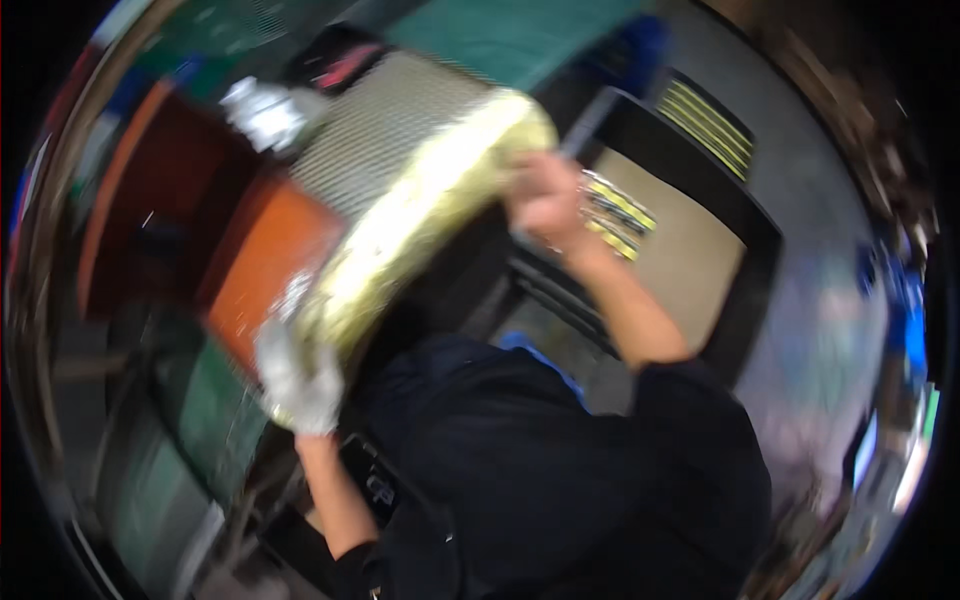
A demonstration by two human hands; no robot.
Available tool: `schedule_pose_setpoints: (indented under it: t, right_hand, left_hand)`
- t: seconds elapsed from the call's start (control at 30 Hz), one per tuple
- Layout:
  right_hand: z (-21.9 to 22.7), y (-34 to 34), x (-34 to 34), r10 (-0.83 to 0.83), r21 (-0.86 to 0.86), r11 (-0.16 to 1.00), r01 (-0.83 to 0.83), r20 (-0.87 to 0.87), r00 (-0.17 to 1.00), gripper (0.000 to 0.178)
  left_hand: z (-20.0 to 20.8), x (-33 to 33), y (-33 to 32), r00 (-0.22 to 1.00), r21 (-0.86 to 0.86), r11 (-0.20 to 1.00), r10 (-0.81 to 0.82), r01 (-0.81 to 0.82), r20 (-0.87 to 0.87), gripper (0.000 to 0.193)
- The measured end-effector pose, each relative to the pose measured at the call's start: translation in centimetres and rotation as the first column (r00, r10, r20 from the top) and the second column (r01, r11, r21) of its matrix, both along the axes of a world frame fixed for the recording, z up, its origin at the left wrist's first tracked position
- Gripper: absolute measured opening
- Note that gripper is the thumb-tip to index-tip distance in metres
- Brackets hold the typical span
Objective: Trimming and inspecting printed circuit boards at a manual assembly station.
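The person's gloved left hand [300,385] is gripping the near left end of a long, shiny, yellowish film-wrapped bundle [410,215], its whitish fingers closing around that end. The bare right hand [545,195] is curling into a fist at the far right end and is holding the bundle there; motion blur is hiding the exact finger placement. The bundle is slanting from near left to far right, lying between the two hands in front of the person's dark shirt [560,480].

Beyond the bundle, a ribbed grey panel [390,115] is stretching toward the far side. To the left, an orange bin [270,250] is standing close to the gloved hand, and a crumpled silvery-white wad [265,115] is sitting farther off, beside the ribbed panel. To the right of the bare hand, a black tray [762,240] with a tan bottom is holding yellow-and-black striped pieces [618,212] at its left side. Farther right, a dark rectangular piece with yellow stripes [705,125] is lying just beyond the tray. A green surface [500,35] is spreading across the far side, with a blurred blue object [640,50] resting at its right.
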State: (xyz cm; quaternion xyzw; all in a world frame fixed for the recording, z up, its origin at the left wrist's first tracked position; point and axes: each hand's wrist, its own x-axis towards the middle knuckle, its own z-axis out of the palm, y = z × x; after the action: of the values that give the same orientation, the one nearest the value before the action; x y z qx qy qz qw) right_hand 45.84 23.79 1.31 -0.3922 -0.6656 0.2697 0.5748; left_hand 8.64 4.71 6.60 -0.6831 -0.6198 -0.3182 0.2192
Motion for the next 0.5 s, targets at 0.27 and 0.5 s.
schedule_pose_setpoints:
  t: [0.27,0.5]
  right_hand:
    - [7.8,-5.0,-11.5,0.834,-0.158,0.204,-0.966,-0.489,0.256,0.035]
    - [-0.7,4.4,-9.0,0.896,-0.235,0.161,-0.958,-0.372,0.242,0.034]
  left_hand:
    - [-3.6,-0.6,-0.6,0.975,-0.096,0.973,0.217,-0.212,0.047,0.072]
    - [-4.7,-3.0,-3.7,0.943,-0.112,0.944,0.32,-0.31,0.09,0.075]
